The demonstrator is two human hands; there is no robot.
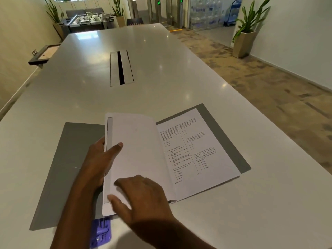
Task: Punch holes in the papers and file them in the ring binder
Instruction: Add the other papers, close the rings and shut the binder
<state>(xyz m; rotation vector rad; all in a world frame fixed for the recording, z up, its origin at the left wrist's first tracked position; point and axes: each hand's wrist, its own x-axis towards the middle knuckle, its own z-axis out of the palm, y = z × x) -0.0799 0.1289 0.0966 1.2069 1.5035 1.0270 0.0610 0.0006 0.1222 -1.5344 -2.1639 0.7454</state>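
Note:
A grey ring binder (68, 159) lies open on the white table, its right cover (224, 139) showing past the filed pages. A printed page (195, 151) lies flat on the right half. A sheaf of blank-backed papers (136, 150) stands lifted over the spine. My left hand (100, 162) grips the sheaf's left edge, thumb on top and fingers behind. My right hand (142, 196) presses flat on the sheaf's lower part. A purple hole punch (100, 232) sits at the table's near edge, partly under my left arm. The binder's rings are hidden.
The long white table (161, 69) has a cable slot (121, 68) in its middle. A dark framed tray (44, 54) sits off the left edge. A potted plant (246, 33) stands by the right wall, with carpet floor on the right.

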